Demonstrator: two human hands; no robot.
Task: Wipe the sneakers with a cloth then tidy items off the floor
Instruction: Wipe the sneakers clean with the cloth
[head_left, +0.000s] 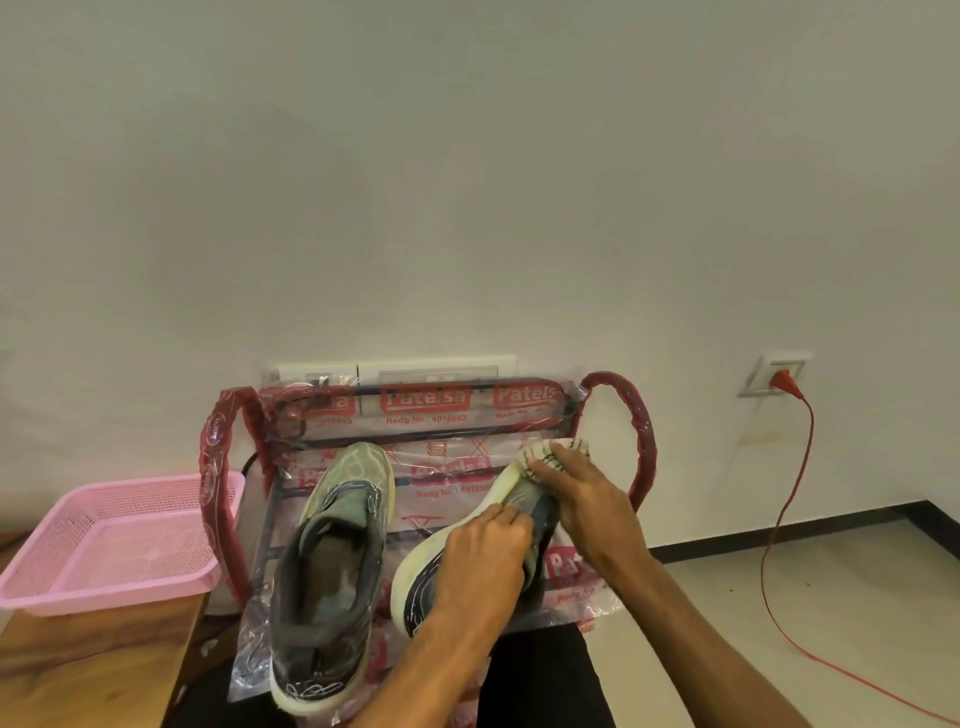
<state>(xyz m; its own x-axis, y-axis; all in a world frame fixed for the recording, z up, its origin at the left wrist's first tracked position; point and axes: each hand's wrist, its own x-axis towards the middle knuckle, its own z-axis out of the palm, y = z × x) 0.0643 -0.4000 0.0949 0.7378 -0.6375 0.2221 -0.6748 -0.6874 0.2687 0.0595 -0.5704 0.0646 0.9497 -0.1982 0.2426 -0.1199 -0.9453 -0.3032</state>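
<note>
Wiping seems midway: the left hand (488, 540) curls its fingers (506, 515) round the right sneaker (431, 564), tilted on the rack (638, 415), the right hand (576, 493) bunches the cloth (545, 453) against its far toe, and the left sneaker (332, 545) and floor tidying probably remain.

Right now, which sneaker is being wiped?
The right-hand sneaker, tipped on its side: the left hand holds it, the right hand grips the cloth against its toe. The other sneaker sits upright, untouched.
</note>
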